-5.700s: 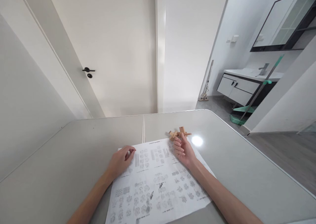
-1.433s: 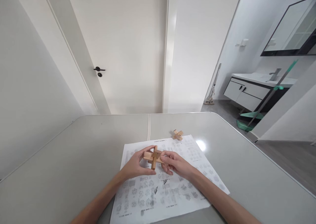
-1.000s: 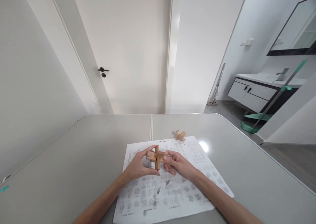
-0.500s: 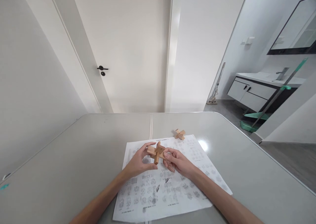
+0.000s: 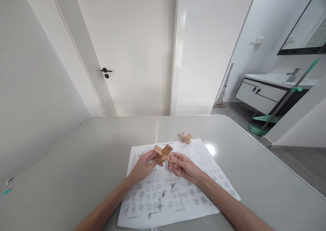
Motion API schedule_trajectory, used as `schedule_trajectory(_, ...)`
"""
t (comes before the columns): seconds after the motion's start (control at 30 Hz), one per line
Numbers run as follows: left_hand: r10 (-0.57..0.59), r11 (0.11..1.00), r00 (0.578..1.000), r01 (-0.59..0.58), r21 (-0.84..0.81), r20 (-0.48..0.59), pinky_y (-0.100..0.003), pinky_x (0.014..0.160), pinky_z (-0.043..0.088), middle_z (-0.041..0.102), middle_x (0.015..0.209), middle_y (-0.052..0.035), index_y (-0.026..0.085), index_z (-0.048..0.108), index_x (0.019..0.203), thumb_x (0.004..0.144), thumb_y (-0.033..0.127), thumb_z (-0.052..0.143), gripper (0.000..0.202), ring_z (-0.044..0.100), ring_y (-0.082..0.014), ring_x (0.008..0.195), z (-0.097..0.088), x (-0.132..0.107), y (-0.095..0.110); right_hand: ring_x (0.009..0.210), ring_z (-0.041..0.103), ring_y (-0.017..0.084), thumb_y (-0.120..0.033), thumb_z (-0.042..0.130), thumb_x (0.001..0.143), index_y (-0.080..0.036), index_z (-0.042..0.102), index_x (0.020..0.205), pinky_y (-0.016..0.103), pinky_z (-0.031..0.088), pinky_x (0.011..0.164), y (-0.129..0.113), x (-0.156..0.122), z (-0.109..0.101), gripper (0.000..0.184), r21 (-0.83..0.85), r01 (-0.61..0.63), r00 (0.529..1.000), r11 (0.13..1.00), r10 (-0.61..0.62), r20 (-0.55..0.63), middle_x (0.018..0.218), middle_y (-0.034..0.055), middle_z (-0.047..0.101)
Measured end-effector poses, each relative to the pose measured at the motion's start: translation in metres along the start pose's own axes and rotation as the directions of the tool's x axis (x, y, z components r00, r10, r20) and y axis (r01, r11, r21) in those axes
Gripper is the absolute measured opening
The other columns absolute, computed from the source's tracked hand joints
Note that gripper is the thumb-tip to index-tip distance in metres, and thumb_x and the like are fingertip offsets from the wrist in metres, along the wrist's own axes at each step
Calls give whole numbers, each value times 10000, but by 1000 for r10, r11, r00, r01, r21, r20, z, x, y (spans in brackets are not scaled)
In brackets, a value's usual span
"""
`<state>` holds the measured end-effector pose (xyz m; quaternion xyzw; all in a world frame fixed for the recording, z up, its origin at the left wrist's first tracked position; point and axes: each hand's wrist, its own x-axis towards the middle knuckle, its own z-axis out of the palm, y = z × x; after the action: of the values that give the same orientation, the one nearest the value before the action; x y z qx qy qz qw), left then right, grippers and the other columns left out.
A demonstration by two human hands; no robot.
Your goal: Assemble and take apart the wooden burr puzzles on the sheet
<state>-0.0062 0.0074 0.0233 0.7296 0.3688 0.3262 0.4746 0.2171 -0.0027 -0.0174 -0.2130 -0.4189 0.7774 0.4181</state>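
A light wooden interlocking puzzle (image 5: 166, 150), made of crossed bars, is held just above the sheet between both hands. My left hand (image 5: 143, 165) grips its left and lower side, thumb in front and fingers partly hidden behind. My right hand (image 5: 183, 166) pinches a bar at the puzzle's right end between thumb and fingers. Beneath them lies a large white paper (image 5: 183, 207) printed with rows of small grey diagrams. A second wooden cross-shaped puzzle (image 5: 186, 138) rests at the paper's far edge, beyond my right hand.
The pale grey table (image 5: 76, 163) has a seam down its middle. A white door (image 5: 132, 47) stands behind it. To the right are a sink cabinet (image 5: 262, 93), a mop (image 5: 225, 85) and a green dustpan (image 5: 257, 129).
The puzzle has turned and tilted in my hands. My left fingers and thumb, spread wider before, have closed in on it. My right hand keeps its pinch.
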Motion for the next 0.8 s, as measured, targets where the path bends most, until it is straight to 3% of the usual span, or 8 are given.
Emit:
schedule_trajectory(0.2,45,987,991,-25,162,-124,-308,770,565,787,897,-48,210,711,954,958,484,603,294,741,-236,889,1,-1,-6,497,529,85,-515,744,897,-163,604,941,214,321,464,0,-2,2,382,-52,2,1000,999,-2,-11,740,35,698)
schedule_trajectory(0.37,82,956,985,-34,292,-153,-229,530,472,792,869,-44,214,719,927,957,417,609,233,743,-239,867,1,-2,-7,545,597,110,-506,746,898,-170,586,929,213,364,486,4,-3,0,374,-68,24,1000,997,-25,-15,746,45,710)
schedule_trajectory(0.57,78,981,985,-48,188,-157,-304,760,570,783,956,-58,212,692,990,981,439,579,254,747,-238,891,4,-2,-10,548,603,113,-509,725,915,-170,586,965,227,418,521,-1,-2,3,369,-63,28,1000,998,-27,11,751,38,711)
schedule_trajectory(0.8,39,998,990,-45,-46,-132,-348,813,568,749,953,-69,190,660,997,960,483,613,298,710,-204,795,2,2,-5,569,578,112,-493,737,911,-166,584,956,240,427,552,-2,-2,5,364,-76,-37,996,996,44,84,766,46,706)
